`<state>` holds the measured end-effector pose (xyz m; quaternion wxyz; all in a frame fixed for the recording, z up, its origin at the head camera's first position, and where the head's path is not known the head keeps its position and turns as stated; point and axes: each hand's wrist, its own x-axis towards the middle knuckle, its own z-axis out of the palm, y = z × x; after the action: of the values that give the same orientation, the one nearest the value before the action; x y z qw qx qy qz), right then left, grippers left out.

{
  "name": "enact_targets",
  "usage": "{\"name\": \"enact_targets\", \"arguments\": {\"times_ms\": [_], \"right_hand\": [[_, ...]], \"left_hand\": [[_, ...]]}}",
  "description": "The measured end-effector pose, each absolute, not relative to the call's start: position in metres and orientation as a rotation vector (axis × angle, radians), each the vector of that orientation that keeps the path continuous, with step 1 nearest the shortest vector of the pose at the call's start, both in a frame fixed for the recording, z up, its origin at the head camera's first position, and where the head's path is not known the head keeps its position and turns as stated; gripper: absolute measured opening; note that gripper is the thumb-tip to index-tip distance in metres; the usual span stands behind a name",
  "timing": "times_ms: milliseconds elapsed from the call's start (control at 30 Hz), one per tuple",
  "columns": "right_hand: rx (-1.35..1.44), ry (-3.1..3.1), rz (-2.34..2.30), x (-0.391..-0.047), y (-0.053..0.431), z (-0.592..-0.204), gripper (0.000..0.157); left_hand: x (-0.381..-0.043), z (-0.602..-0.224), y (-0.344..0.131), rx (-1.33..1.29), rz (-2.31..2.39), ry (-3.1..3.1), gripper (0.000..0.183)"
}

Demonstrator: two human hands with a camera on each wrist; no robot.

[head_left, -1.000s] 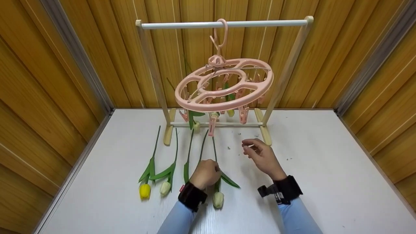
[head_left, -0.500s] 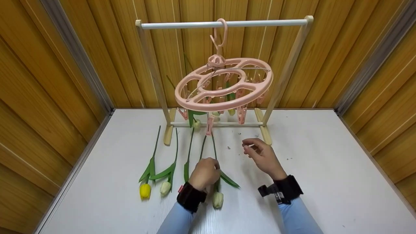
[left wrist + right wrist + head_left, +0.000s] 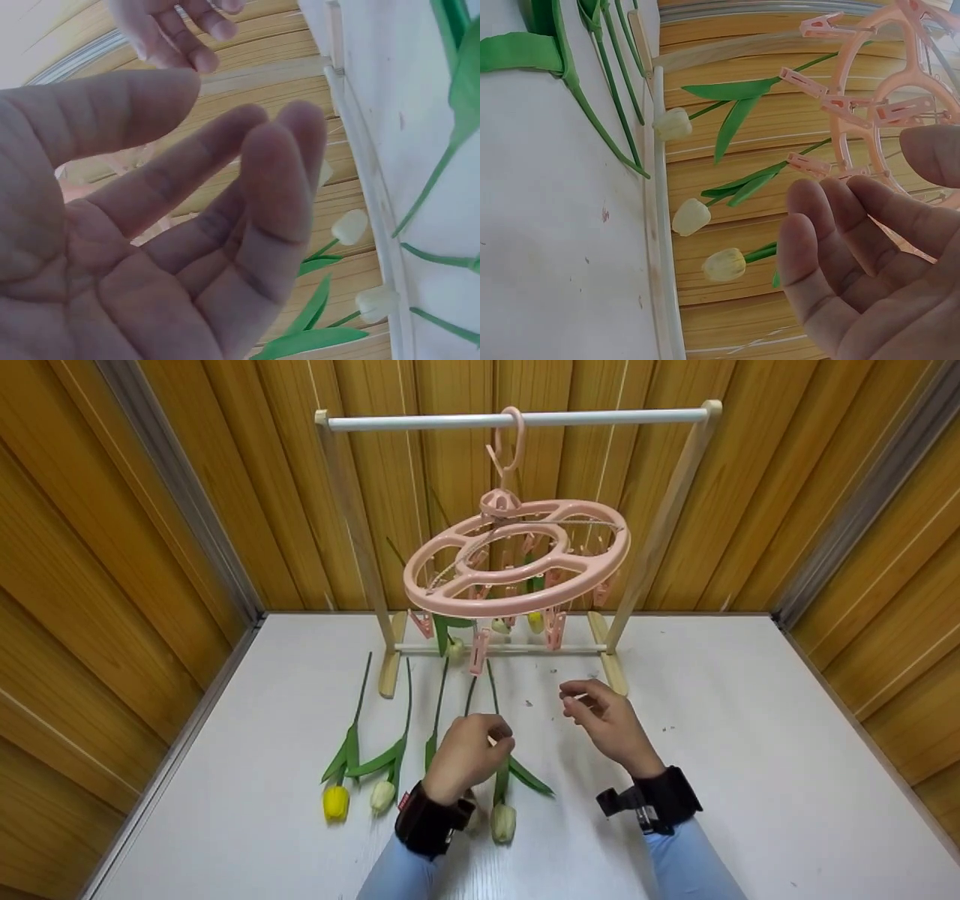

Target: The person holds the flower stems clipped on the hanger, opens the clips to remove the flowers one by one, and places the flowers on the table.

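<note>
Tulips lie in a row on the white table, stems pointing to the back, among them a yellow tulip [image 3: 336,804] and a white tulip [image 3: 382,796]. My left hand [image 3: 466,757] is over the row, close to another white tulip [image 3: 504,823], and partly covers the tulips beneath it. Its fingers bend loosely with nothing between them, as the left wrist view shows. My right hand [image 3: 609,729] hovers by the rack's right foot, fingers relaxed and holding nothing. Above and behind both hands hangs a round pink clip hanger [image 3: 517,606] with clothespins [image 3: 480,652].
A wooden rack with a white top bar [image 3: 420,421] carries the hanger by its hook. Several tulips hang head down from its clips, including a pale one [image 3: 691,217]. Wood-patterned panels [image 3: 285,510] enclose the back and sides. Small specks dot the table.
My left hand has risen slightly off the tulips, and its fingers have loosened and turned up. The hanger has rotated a little, its front clip shifting left. My right hand stays still.
</note>
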<state>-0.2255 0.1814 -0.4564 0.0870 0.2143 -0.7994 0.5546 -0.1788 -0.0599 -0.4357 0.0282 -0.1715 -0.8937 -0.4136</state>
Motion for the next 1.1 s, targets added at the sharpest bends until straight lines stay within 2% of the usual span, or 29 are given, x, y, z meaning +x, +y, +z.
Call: {"name": "enact_targets", "arguments": {"times_ms": [200, 500, 933, 1100], "right_hand": [[0.683, -2.353, 1.646, -0.223, 0.181, -0.454, 0.021], [0.731, -2.284, 1.673, -0.220, 0.179, -0.447, 0.022], [0.783, -2.241, 1.672, -0.218, 0.165, -0.423, 0.024], [0.821, -2.225, 1.675, -0.217, 0.156, -0.411, 0.025]], "left_hand": [[-0.177, -0.429, -0.069, -0.556, -1.308, -2.640, 0.008], [-0.180, -0.421, -0.081, -0.436, -1.320, -2.448, 0.007], [-0.183, -0.411, -0.082, -0.351, -1.503, -2.160, 0.032], [-0.184, -0.410, -0.081, -0.361, -1.563, -2.093, 0.032]]}}
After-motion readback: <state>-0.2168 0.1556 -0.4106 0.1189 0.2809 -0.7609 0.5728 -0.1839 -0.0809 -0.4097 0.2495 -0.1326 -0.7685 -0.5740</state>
